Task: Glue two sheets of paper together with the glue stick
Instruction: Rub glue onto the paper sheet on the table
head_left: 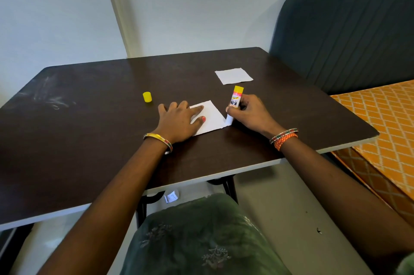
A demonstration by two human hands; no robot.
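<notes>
A small white paper sheet [211, 119] lies on the dark table [89, 140] in front of me. My left hand [179, 119] lies flat on its left part, fingers straight, pressing it down. My right hand [249, 112] grips the uncapped glue stick [235, 101] upside down, yellow base up, its white tip touching the sheet's right corner. The yellow cap [147, 97] stands on the table to the left of my left hand. A second white sheet [233, 75] lies farther back on the right.
A dark blue-green padded chair back [349, 35] stands beyond the table's right corner. An orange patterned cloth [385, 122] lies to the right, below the table edge. White walls stand behind. My lap in green fabric [201, 241] is below the near edge.
</notes>
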